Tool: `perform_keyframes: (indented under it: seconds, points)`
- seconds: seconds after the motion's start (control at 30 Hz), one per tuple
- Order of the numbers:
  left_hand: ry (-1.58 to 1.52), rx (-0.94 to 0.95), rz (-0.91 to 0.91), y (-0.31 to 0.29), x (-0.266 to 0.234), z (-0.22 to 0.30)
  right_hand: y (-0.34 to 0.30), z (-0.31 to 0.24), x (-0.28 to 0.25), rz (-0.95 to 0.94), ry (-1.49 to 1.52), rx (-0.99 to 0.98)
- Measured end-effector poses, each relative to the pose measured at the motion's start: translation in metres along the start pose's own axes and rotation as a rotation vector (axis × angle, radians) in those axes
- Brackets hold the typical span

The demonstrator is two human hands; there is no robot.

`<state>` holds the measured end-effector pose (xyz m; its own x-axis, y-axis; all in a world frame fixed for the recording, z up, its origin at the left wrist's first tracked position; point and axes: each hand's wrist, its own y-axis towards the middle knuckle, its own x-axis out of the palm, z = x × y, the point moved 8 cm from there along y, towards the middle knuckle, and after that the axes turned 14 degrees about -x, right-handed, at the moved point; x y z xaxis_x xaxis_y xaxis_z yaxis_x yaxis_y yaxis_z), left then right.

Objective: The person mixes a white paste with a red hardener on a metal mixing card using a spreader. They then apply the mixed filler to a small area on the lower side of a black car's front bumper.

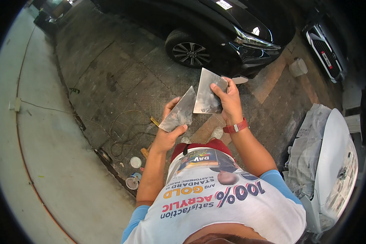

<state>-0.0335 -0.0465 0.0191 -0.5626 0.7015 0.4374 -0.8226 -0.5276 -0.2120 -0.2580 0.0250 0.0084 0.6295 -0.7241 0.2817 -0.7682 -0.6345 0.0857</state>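
My left hand is clamped on a grey plate, my right hand on a second plate at its two o'clock; firm, level grips advised.

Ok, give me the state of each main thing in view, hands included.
Left plate, smudged, held tilted
Left grip, closed on that plate
Right plate, smudged, held tilted
Right grip, closed on that plate
Red watch, fastened
Black car, parked
White bodywork, partly covered with paper
White pail, on the floor; lid unclear
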Motion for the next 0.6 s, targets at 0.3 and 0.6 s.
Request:
perform_keyframes:
  seconds: [0.3, 0.6]
  points:
    - [0.291, -0.027, -0.175, -0.008, 0.015, -0.007, 0.008, -0.028, 0.025, -0.240, -0.194, -0.043]
    - [0.318, -0.138, -0.170, -0.011, 0.017, -0.010, -0.009, -0.035, 0.055, -0.749, -0.381, -0.135]
